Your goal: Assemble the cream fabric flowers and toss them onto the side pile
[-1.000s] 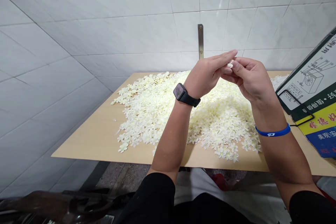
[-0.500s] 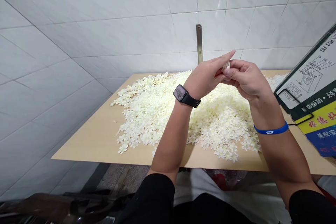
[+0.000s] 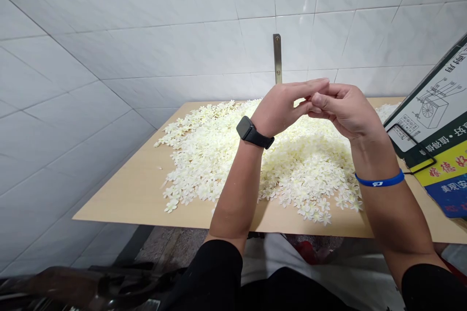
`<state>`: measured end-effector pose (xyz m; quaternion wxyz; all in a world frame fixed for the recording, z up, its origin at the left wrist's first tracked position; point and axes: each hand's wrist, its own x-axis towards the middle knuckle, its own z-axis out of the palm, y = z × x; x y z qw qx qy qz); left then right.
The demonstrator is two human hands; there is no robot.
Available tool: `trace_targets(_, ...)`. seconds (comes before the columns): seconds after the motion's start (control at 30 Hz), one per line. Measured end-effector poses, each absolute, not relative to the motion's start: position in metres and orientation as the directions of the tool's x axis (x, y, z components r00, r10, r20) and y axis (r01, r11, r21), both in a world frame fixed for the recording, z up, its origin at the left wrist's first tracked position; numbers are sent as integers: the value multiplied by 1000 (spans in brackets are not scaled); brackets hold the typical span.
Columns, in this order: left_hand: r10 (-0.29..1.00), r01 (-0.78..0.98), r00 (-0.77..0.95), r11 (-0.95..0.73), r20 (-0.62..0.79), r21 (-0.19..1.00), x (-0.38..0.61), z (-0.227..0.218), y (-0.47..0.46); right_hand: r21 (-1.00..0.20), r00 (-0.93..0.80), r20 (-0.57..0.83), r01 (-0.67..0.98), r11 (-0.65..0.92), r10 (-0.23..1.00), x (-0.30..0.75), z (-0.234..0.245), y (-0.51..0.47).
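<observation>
My left hand [image 3: 288,104], with a black watch on its wrist, and my right hand [image 3: 343,107], with a blue wristband, meet at the fingertips above a wide pile of cream-white artificial flowers [image 3: 215,155]. The left fingers lie together and bend over the right fingertips, its thumb close to the right thumb. My right thumb and fingers stay pinched. A small cream flower showed in that pinch a moment ago; the fingers now hide it. Whether the left fingers grip it too is hidden.
The flowers lie on a light wooden board [image 3: 120,194] against a tiled wall [image 3: 164,53]. A metal bracket [image 3: 278,58] rises behind my hands. A printed green, yellow and blue box [image 3: 434,131] stands at right, with a black wire loop beside it. Motorbike-like dark parts blur at lower left.
My left fingers have come down over the right fingertips, covering the small cream flower that showed there. The left wrist has turned and shifted slightly left; the pile looks the same.
</observation>
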<state>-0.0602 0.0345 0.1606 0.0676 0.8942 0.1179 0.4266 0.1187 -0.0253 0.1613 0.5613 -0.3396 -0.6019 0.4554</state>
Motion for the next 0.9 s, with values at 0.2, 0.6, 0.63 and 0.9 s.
trace_targets(0.2, 321, 240, 513, -944, 796, 226, -50, 151, 43, -900, -59, 428, -124, 419, 902, 110, 159, -25)
trace_targets(0.6, 259, 131, 628, -965, 734, 229, -53, 164, 27, -918, -128, 380, -175, 356, 916, 112, 161, -22)
trace_targets(0.63, 273, 160, 616, -962, 739, 221, -50, 162, 28, -911, -107, 395, -172, 374, 912, 110, 161, -23)
trace_targets(0.9, 257, 206, 597, -965, 760, 165, -56, 162, 30, -940, -214, 322, -192, 283, 922, 119, 161, -21)
